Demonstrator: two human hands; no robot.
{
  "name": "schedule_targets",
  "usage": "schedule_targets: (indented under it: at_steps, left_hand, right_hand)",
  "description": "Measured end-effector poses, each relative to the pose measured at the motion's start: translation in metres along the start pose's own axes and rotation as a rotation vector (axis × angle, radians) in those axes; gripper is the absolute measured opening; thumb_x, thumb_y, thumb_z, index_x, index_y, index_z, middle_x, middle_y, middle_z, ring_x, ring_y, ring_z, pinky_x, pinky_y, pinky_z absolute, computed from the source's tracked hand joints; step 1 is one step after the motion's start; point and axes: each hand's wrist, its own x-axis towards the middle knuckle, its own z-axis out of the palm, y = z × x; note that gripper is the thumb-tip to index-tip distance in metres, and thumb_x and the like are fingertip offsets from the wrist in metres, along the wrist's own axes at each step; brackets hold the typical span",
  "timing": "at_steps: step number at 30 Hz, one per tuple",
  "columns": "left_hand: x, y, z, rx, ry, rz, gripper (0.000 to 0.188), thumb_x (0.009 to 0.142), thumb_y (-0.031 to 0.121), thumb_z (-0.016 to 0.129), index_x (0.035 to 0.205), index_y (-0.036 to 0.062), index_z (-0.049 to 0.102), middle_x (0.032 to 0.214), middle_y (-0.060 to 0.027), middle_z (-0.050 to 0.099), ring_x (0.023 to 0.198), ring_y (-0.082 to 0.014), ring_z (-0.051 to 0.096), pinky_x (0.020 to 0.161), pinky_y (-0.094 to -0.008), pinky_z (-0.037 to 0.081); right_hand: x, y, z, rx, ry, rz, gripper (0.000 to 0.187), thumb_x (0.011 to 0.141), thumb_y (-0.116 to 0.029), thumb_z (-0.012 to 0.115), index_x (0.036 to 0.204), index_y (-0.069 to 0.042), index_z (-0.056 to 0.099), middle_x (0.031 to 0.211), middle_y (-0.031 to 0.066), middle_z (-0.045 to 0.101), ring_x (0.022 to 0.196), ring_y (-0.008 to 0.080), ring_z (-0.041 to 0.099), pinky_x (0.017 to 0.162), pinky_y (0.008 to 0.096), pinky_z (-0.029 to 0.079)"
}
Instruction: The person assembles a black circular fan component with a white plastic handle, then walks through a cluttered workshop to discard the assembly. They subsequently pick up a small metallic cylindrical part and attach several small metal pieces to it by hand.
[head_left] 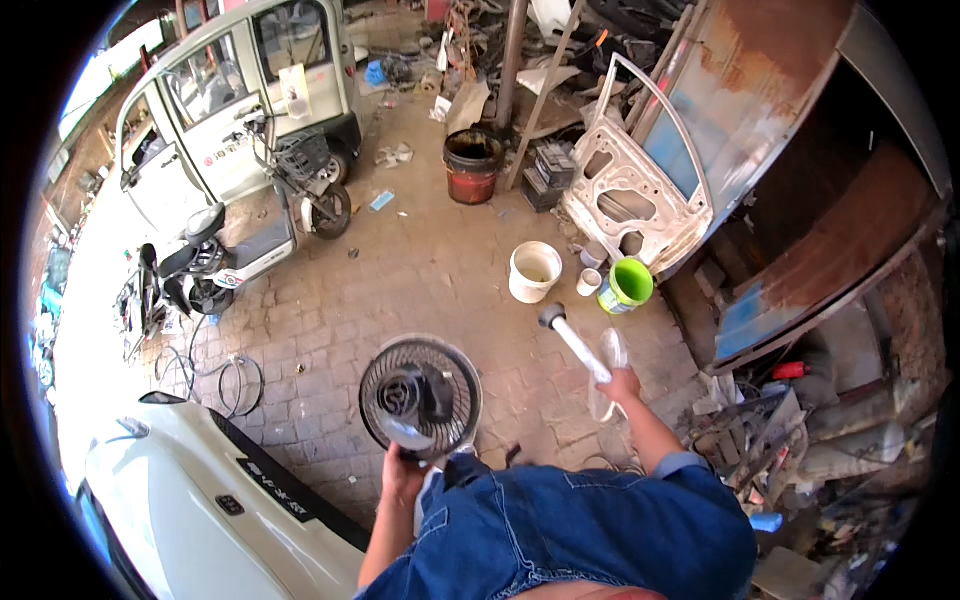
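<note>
My left hand point(403, 474) is closed on the near edge of an electric fan point(447, 392), by a pale part below its dark motor housing. The fan's round dark grille hangs above the brick paving, and some of my fingers are hidden behind it. In my right hand point(622, 383) is a white fan stand pole point(577, 347) with a dark knob at its far end, tilted away to the left. A pale round disc point(613, 350), seen nearly edge-on, meets the pole at my hand; whether the two are joined I cannot tell.
Ahead stand a white bucket point(535, 272), a green bucket point(627, 285) and a dark red bucket point(472, 168). A bare car door point(640, 190) leans behind them. An electric scooter point(255, 240) and white vehicle point(215, 110) are far left; a white car point(190, 490) is near left. Scrap point(770, 430) lies right.
</note>
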Motion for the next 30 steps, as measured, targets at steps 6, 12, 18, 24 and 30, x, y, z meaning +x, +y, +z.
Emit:
schedule_targets:
  at_steps: [6,12,18,24,30]
  left_hand:
    - [0.142,0.123,0.094,0.088,0.008,0.033,0.038,0.091,0.036,0.04,0.118,0.0116,0.051,0.116,-0.0067,0.056,0.103,-0.0241,0.053,0.082,-0.0412,0.045]
    - [0.293,0.201,0.165,0.065,-0.076,0.026,0.038,0.089,0.036,0.043,0.117,0.0122,0.051,0.116,-0.006,0.056,0.104,-0.0234,0.053,0.083,-0.0409,0.044]
    - [0.388,0.267,0.238,0.031,-0.01,0.022,0.038,0.086,0.037,0.047,0.115,0.013,0.052,0.116,-0.0045,0.055,0.105,-0.0246,0.051,0.082,-0.0468,0.041]
    - [0.481,0.323,0.323,0.011,0.008,0.026,0.043,0.086,0.043,0.043,0.117,0.0147,0.051,0.116,-0.005,0.056,0.106,-0.0246,0.051,0.079,-0.0459,0.043]
    - [0.606,0.377,0.417,0.01,-0.067,0.003,0.043,0.087,0.043,0.042,0.12,0.0156,0.048,0.122,-0.0051,0.051,0.109,-0.0265,0.048,0.085,-0.05,0.039]
  right_hand:
    - [0.14,-0.076,-0.068,-0.03,-0.058,-0.077,0.047,0.057,-0.041,0.075,0.089,-0.008,0.068,0.088,0.0142,0.064,0.085,0.0295,0.062,0.075,0.0389,0.049]
    - [0.311,-0.142,-0.112,0.023,-0.089,-0.145,0.046,0.056,-0.041,0.075,0.088,-0.009,0.068,0.085,0.0128,0.065,0.081,0.029,0.062,0.073,0.0398,0.049]
    - [0.472,-0.249,-0.142,-0.132,-0.039,-0.46,0.046,0.057,-0.046,0.073,0.088,-0.012,0.069,0.085,0.0121,0.065,0.078,0.0276,0.063,0.069,0.0392,0.05]
    - [0.619,-0.359,-0.204,-0.058,-0.254,-0.778,0.044,0.06,-0.043,0.073,0.087,-0.008,0.068,0.084,0.0142,0.064,0.078,0.0305,0.061,0.068,0.041,0.048]
    - [0.746,-0.401,-0.258,-0.024,-0.404,-0.938,0.045,0.06,-0.043,0.073,0.087,-0.008,0.067,0.079,0.014,0.064,0.074,0.0309,0.061,0.065,0.0403,0.046]
